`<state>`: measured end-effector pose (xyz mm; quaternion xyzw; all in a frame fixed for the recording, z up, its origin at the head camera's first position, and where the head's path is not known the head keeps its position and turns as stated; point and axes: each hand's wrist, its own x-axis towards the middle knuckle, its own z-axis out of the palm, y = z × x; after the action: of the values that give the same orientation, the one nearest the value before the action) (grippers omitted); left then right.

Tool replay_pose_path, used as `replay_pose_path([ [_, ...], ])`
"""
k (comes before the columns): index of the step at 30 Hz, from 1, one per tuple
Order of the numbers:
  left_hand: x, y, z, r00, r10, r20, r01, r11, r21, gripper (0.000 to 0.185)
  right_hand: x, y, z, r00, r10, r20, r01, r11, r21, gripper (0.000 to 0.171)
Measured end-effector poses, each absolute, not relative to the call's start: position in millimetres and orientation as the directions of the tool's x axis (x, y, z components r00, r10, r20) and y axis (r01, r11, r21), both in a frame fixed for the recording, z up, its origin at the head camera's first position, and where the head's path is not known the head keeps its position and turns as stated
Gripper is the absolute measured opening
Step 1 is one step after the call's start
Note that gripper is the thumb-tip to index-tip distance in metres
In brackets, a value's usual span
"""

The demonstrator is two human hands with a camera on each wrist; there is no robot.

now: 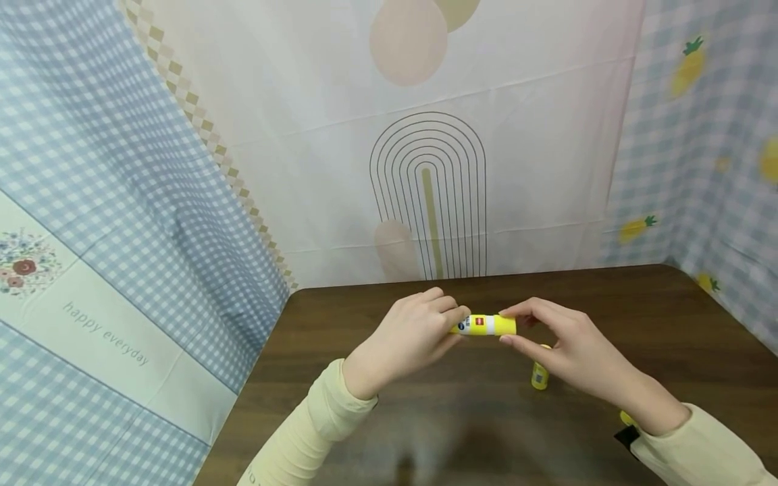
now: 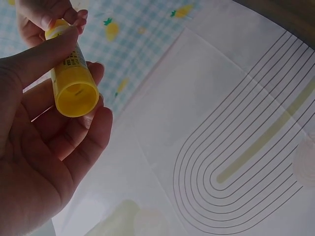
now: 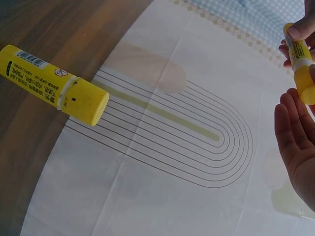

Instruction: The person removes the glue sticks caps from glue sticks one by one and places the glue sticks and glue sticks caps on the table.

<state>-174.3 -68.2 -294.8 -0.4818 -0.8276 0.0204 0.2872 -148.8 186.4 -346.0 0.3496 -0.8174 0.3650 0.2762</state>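
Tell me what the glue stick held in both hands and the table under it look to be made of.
Glue stick: likely plastic, a smooth yellow tube with a slight sheen, a white printed label band and a moulded hollow end in the left wrist view. Table: looks like dark brown wood or a wood-look laminate, with faint grain streaks and a matte finish; which one cannot be told.

Both arms reach in over the middle, cream sleeves showing. Left hand [image 1: 419,327] and right hand [image 1: 568,347] face each other, fingertips curled into pinches, wrists slightly raised.
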Motion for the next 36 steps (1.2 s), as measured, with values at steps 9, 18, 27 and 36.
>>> replay_pose_path([
  [9, -173.8, -66.8, -294.8, -0.367, 0.815, 0.448, 0.791, 0.527, -0.31, 0.02, -148.8, 189.4, -348.2, -0.606, -0.371, 0.704, -0.767, 0.507, -0.393, 0.048],
  [18, -172.5, -65.7, -296.0, -0.363, 0.816, 0.449, 0.792, 0.524, -0.314, 0.021, -145.4, 188.8, -348.2, -0.617, -0.341, 0.71, -0.752, 0.52, -0.404, 0.046],
  [27, -173.1, -67.0, -297.2, -0.36, 0.81, 0.462, 0.773, 0.537, -0.339, 0.026, -144.7, 188.5, -347.1, -0.645, -0.284, 0.71, -0.714, 0.556, -0.426, 0.04],
  [36, -173.9, -69.5, -299.8, -0.355, 0.807, 0.472, 0.774, 0.537, -0.336, 0.023, -145.6, 185.7, -346.0, -0.669, -0.284, 0.687, -0.694, 0.57, -0.44, 0.033],
])
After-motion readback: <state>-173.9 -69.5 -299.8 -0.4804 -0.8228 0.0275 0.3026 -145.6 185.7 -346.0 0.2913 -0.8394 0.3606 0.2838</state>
